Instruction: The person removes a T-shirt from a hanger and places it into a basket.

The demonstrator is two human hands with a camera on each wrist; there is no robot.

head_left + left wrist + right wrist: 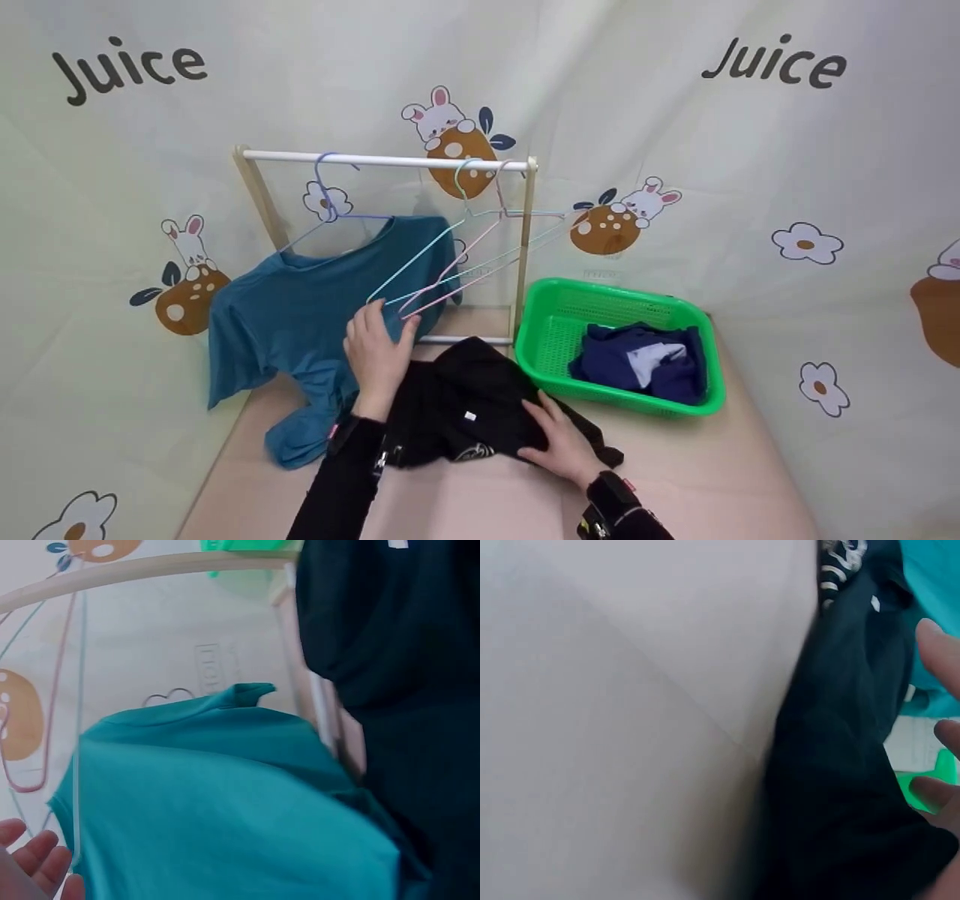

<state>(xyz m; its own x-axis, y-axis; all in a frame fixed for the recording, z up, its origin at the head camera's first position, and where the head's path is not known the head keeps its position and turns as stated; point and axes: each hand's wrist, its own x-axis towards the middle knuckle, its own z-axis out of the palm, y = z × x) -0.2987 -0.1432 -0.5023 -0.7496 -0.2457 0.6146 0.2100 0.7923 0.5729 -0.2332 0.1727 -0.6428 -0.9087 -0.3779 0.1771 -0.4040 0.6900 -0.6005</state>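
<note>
My left hand (pixel 377 360) reaches up with extended fingers at the lower end of a mint-green hanger (pixel 420 259); whether it touches is hard to tell. A pink hanger (pixel 457 259) hangs beside it, close to my thumb. A black garment (pixel 480 390) with a small white tag lies crumpled on the table. My right hand (pixel 562 442) is at this garment's right side, fingers spread and not curled round it. In the right wrist view the fingers (pixel 937 656) stand over the dark cloth. A teal T-shirt (pixel 315 315) hangs from a purple hanger (pixel 324 195), left of my left hand.
A rack with a white rail (pixel 390 159) and wooden posts (pixel 525 247) stands at the back. To its right sits a green basket (pixel 544 330) holding a navy garment (pixel 607 352) with a pale patch. Behind is a printed curtain (pixel 600 112).
</note>
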